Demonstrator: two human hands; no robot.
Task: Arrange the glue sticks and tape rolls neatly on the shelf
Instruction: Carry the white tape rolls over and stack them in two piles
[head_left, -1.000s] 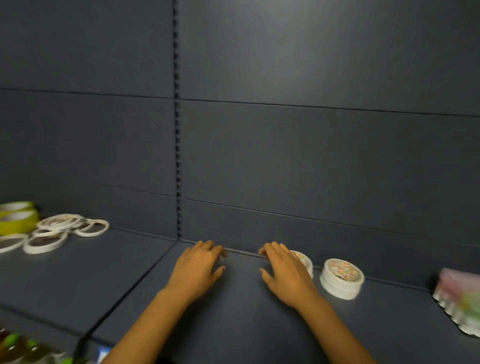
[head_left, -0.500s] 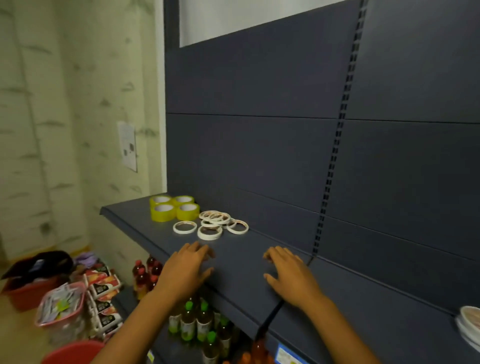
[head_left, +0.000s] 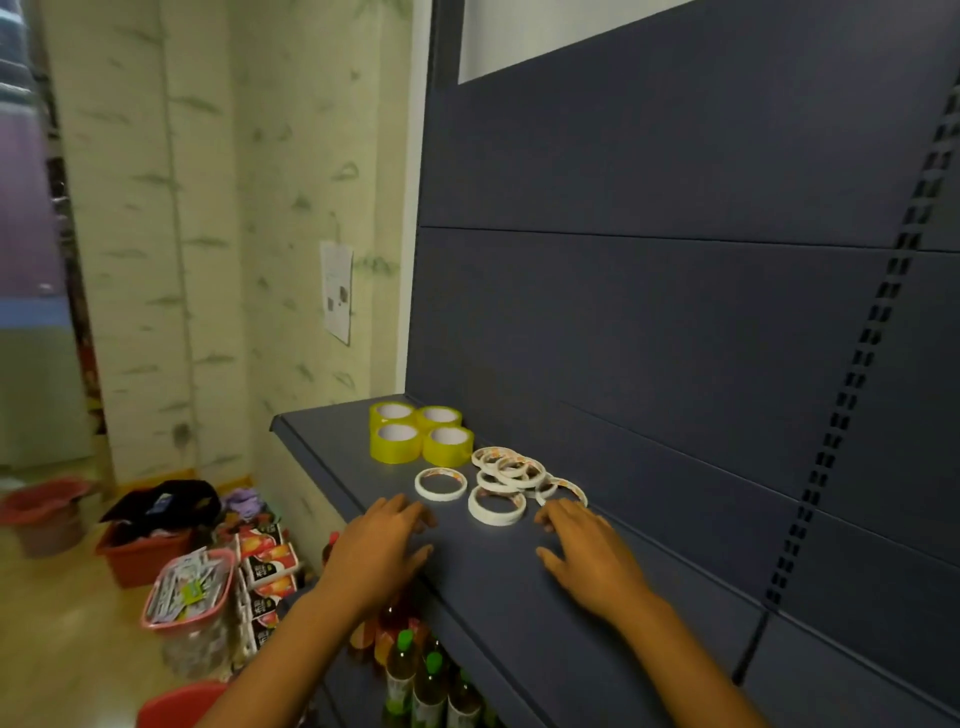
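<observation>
Our left hand (head_left: 376, 553) and right hand (head_left: 589, 556) rest with relaxed fingers, holding nothing, near the shelf (head_left: 498, 587) front edge; white tape rolls (head_left: 496, 505) lie flat just beyond.

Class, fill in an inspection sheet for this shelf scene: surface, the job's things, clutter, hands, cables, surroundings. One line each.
Surface: dark shelf, far end against a wall.
Job's things: four yellow tape rolls in a tidy square; white tape rolls loose, some overlapping. No glue sticks seen.
Clutter: nothing seen on the shelf.
Hands: left hand and right hand flat, open, holding nothing, just short of the white rolls.
Cables: nothing seen.
Surroundings: bottles on the shelf below; red bin, pink basket and boxes on the floor.
</observation>
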